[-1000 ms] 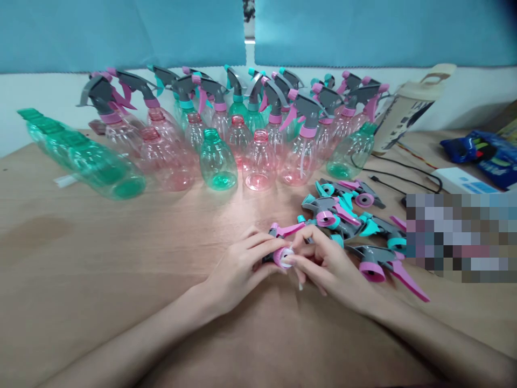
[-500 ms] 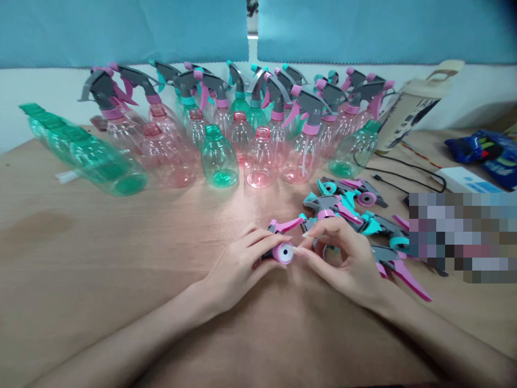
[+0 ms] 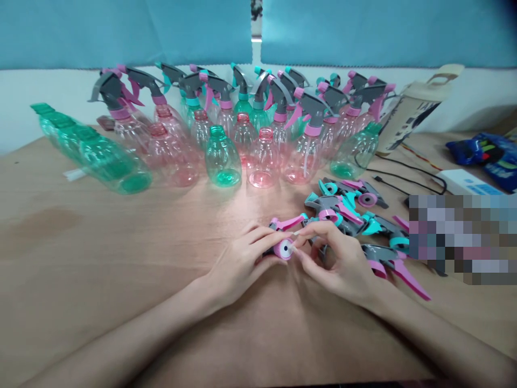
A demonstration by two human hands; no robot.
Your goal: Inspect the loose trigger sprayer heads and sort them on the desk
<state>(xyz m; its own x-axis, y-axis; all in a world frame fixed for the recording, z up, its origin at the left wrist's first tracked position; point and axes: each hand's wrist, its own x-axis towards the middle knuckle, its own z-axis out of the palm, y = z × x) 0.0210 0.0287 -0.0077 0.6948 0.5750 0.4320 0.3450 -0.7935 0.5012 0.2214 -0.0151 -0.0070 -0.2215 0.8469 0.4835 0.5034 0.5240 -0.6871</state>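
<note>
My left hand is wrapped round a grey and pink spray head, whose round white underside with a dark centre hole faces my right hand. The fingers of my right hand are closed at that underside, thumb and index finger bent towards each other. Whatever lies between those fingertips is too small and blurred to name. The pink trigger of the held spray head points up to the right. Just beyond my right hand lies a pile of loose spray heads, grey with pink or turquoise parts.
Clear pink and green bottles stand across the back of the wooden table, many with spray heads on. A beige tumbler, black cable, white box and blue packet are at the right. Part of the right side is pixelated.
My right hand has moved slightly left, so its fingertips are now at the white underside of the spray head. My left hand still holds the spray head. The view has shifted a little.
</note>
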